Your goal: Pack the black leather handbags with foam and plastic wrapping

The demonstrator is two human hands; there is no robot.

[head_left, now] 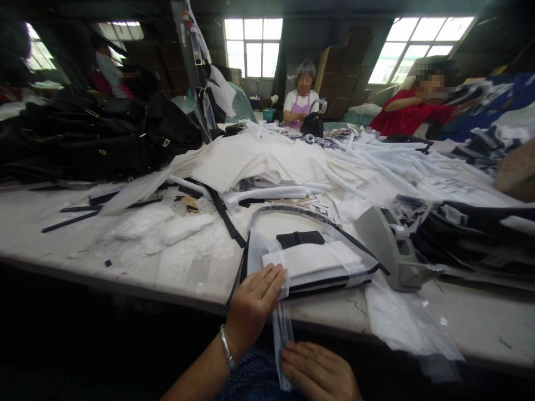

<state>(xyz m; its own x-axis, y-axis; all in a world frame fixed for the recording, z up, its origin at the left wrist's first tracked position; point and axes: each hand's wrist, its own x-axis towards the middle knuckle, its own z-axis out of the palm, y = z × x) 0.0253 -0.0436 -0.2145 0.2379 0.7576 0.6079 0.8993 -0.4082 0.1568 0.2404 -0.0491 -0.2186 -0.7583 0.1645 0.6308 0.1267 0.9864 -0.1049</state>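
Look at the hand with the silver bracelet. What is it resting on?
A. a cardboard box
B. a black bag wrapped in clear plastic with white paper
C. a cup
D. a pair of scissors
B: the left hand lies flat on the plastic-wrapped black bag at the table edge, fingers on its white paper.

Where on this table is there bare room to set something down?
Bare tabletop shows at the near right edge, below the grey dispenser, and a strip at far left. The middle is crowded with white paper and plastic wrap; black bags fill the back left.
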